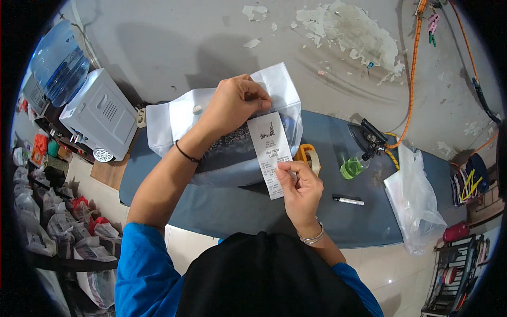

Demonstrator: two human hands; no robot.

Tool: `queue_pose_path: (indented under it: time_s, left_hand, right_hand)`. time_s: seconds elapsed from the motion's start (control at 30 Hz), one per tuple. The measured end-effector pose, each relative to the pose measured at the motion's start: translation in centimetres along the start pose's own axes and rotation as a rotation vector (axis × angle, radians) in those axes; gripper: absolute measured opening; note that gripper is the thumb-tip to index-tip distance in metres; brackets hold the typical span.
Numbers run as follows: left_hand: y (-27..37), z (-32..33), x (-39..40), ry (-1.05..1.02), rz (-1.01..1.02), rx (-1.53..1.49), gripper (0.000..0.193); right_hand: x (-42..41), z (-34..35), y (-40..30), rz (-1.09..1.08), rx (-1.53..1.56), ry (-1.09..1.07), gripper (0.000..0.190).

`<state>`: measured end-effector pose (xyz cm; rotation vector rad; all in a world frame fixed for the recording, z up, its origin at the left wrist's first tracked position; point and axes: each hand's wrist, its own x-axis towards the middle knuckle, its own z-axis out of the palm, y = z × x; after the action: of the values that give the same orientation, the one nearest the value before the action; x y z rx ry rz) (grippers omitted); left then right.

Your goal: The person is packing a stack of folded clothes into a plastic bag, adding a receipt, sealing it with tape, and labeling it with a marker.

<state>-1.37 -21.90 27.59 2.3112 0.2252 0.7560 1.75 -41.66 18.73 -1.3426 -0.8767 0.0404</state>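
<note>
My right hand (303,190) pinches the lower part of a printed paper receipt (266,144) between thumb and fingers. The receipt lies upright against the front of a white translucent plastic bag (170,123), which holds folded dark patterned cloth (233,146). My left hand (243,95) is at the bag's upper edge, just above the top of the receipt, with its thumb and fingertips together; whether they grip the bag or something small is unclear. A yellow tape dispenser (309,156) stands right of the bag, partly behind my right hand.
On the blue-grey ironing table (237,210) are a marker (348,200), a bottle of green liquid (352,168), a clothes iron (366,136) with an orange hanging cord and loose plastic bags (416,194). A water dispenser (101,113) stands left. Packed bags (59,222) crowd the lower left.
</note>
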Motion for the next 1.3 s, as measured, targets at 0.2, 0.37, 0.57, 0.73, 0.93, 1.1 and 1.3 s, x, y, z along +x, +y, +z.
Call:
queue_pose_path:
  time_s: [0.2,0.37,0.57,0.73,0.93,1.1,1.3]
  left_hand:
    - [-0.1,0.7,1.1,0.249,-0.069,0.125,0.033]
    - [-0.6,-0.9,-0.6,0.429,0.235,0.334,0.038]
    - [1.8,0.7,-6.9,0.014,0.156,0.516,0.075]
    - [1.3,1.0,-6.6,-0.003,0.123,0.532,0.081]
    - [0.4,0.8,-4.8,-0.024,0.125,0.507,0.076]
    - [-0.5,0.5,-4.6,0.003,0.139,0.525,0.071]
    - [-0.5,0.6,-4.4,0.019,0.145,0.519,0.072]
  right_hand:
    - [1.7,0.2,0.6,0.041,0.005,-0.017,0.008]
    - [2.7,0.5,1.0,0.073,0.014,-0.020,0.006]
    - [1.7,-0.4,1.5,0.149,0.246,-0.121,0.021]
    - [-0.8,-8.3,12.3,0.321,-0.673,0.189,0.046]
    - [-3.1,-12.1,20.2,0.927,-0.336,0.219,0.029]
    - [-4.2,-11.5,16.9,0.394,-0.663,0.248,0.017]
    - [-9.3,-13.4,15.6,1.052,0.051,0.357,0.014]
